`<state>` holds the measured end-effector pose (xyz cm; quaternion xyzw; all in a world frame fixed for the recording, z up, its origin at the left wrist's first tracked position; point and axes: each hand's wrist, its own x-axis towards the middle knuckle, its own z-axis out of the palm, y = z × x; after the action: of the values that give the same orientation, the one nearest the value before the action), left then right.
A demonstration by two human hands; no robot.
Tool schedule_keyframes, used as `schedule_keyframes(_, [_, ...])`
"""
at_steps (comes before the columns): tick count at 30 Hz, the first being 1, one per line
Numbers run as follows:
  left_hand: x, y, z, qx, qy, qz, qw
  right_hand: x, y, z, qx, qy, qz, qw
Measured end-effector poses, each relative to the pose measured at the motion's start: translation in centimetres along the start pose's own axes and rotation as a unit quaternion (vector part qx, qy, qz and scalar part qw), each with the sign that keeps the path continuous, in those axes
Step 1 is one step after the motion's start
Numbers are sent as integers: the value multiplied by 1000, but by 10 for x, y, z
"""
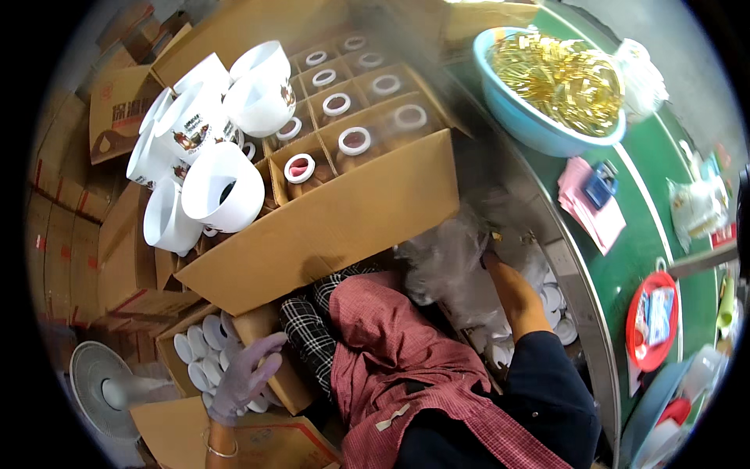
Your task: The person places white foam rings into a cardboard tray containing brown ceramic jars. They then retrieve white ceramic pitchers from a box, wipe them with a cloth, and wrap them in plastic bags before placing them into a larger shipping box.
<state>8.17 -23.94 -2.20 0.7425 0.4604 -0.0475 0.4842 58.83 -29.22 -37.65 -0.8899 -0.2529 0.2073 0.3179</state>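
Note:
My left hand (pixel 246 375), in a pale glove, is held with fingers apart above an open cardboard box (pixel 174 366) of white round lids or cups (pixel 199 375). My right hand (pixel 489 255) reaches down among crumpled clear plastic bags (pixel 445 258) beside the table; its fingers are mostly hidden. Across the front of me lies a large divided carton (pixel 351 217) with brown vessels with white ring-shaped necks (pixel 354 141) in its compartments. Several white printed cups (pixel 222 187) are heaped on its left side.
A green table (pixel 597 281) on the right bears a blue basin (pixel 498 111) of gold ties, pink cloths (pixel 597 223), a blue object (pixel 600 184) and a red basket (pixel 633 346). A fan (pixel 99 387) and stacked cartons (pixel 64 258) stand at left.

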Motion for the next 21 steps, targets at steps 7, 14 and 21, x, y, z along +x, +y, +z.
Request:
schedule_keyframes(7, [-28, -19, 18, -13, 102, -165, 981, 78, -12, 89, -173, -104, -48, 978])
schedule_keyframes(14, [-119, -13, -10, 169, 373, -200, 890, 85, -45, 196, -251, -173, -252, 919])
schedule_keyframes(21, [-313, -59, -10, 5, 716, -164, 679, 84, -51, 200, -315, -182, -293, 884])
